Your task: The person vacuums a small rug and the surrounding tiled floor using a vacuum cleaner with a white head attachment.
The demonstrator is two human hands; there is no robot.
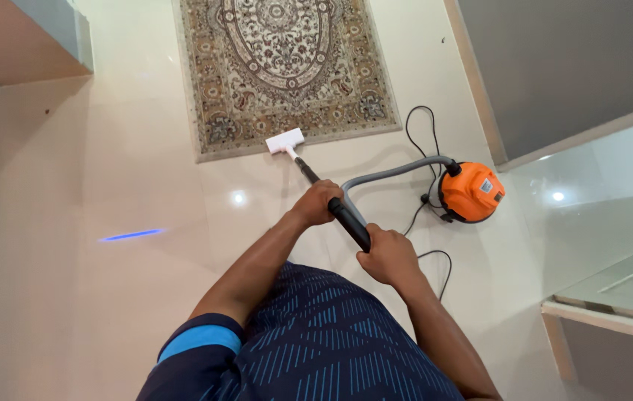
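Here both hands grip the black wand (346, 217): left hand (317, 203) ahead, right hand (386, 256) behind. White flat nozzle (285, 140) touches the patterned woven rug (287, 70). Round orange vacuum (471, 192) sits on glossy tile.

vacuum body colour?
Orange, with dark trim, on the vacuum body. The head view, the only one, shows it clearly on the floor.

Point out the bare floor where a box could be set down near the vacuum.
Bare tile floor lies wide left of the rug and the wand. A narrower strip runs right of the rug. Crowded: hose, cord and orange vacuum.
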